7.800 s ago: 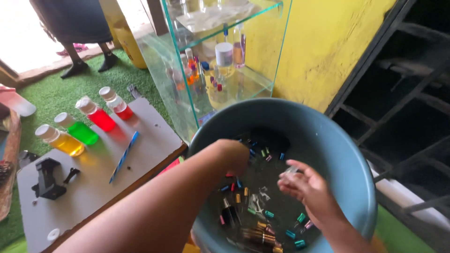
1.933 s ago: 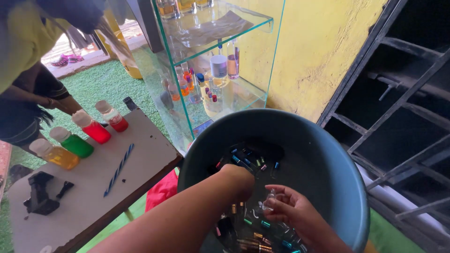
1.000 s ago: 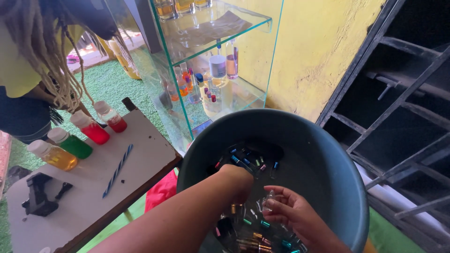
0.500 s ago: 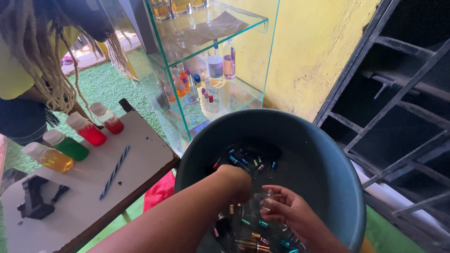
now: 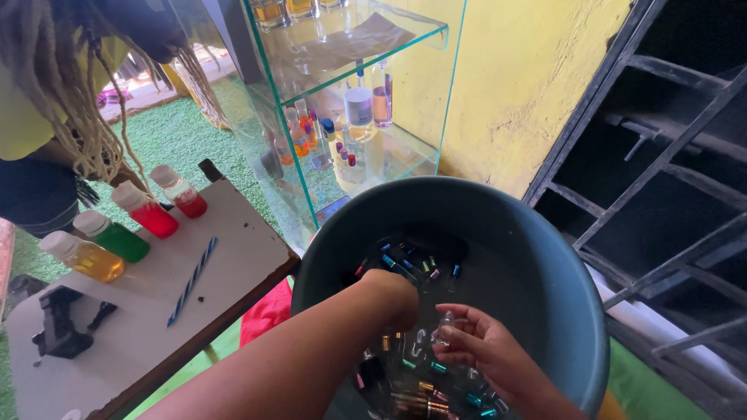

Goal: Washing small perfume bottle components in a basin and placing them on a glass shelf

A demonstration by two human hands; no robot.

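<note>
Both hands are inside the large round grey-blue plastic basin [image 5: 545, 257]. The right hand [image 5: 486, 354] lies palm-up over the basin's floor, its fingertips pinched on a small clear glass vial [image 5: 446, 327]. The left hand [image 5: 393, 295] reaches in from the lower left with its knuckles toward the camera; its fingers curl downward out of sight, so I cannot tell whether it grips anything. The 2 hands sit just beside each other, the left slightly higher in the head view.

Under and around them the basin's bottom holds a scatter of small vials and coloured caps [image 5: 412, 260], in blue, green, pink and gold, most gathered at the far side and beneath the right wrist.

Left of the basin stands a white tabletop with a dark wooden edge [image 5: 233, 257]. On it are 4 clear plastic bottles with white caps: 2 of red liquid [image 5: 148, 211], 1 green [image 5: 115, 237] and 1 yellow [image 5: 84, 258]. A blue-and-white striped stick [image 5: 192, 281] lies near the middle, and a small black tool [image 5: 58, 330] sits toward the near left corner.

Behind the table a second person in a yellow top [image 5: 31, 109] leans in. A glass display cabinet [image 5: 350, 117] with small bottles on its shelves stands against a yellow wall [image 5: 513, 85].
</note>
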